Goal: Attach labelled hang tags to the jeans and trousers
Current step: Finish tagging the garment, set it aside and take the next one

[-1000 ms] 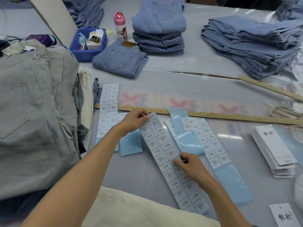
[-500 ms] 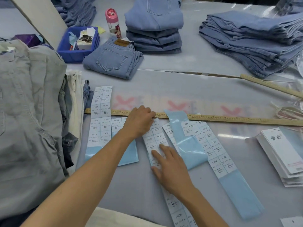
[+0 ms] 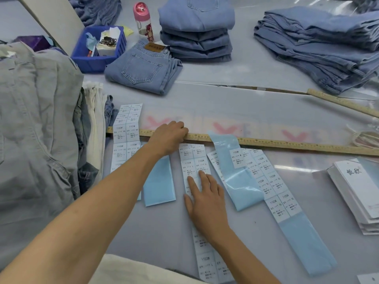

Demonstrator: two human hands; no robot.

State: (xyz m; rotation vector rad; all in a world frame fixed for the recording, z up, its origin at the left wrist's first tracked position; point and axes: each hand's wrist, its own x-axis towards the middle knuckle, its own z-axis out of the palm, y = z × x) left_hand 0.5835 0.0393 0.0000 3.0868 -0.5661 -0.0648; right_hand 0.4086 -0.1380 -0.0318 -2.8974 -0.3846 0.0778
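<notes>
My right hand lies flat on the middle label strip, fingers straight and slightly spread, pressing the paper to the bench and gripping nothing. The strip is glossy white stickers in two columns, printed with small black text, on pale blue backing; it runs from the wooden ruler down past my wrist toward the near edge.

My left hand reaches further out, knuckles up and fingers curled over the strip's far end by the ruler. I cannot tell whether those fingers pinch the paper or only rest on it.

A second sticker strip lies to the left, crossing over the ruler, its blue backing partly under my forearm. A third strip lies to the right, with a shiny peeled blue liner curling over it and bare blue backing trailing off at the near end.

The hang tags, stiff white cards with black brush lettering, sit stacked at the right edge of the bench, well apart from both hands.

The bench is smooth, pale grey and faintly reflective. A heap of grey trousers rises at the left, soft and creased. One folded pair of blue jeans with a brown leather patch lies beyond the ruler, and beside it a neat stack of folded denim. A wider denim pile fills the far right. A blue plastic bin and a pink-capped bottle stand at the far left.
</notes>
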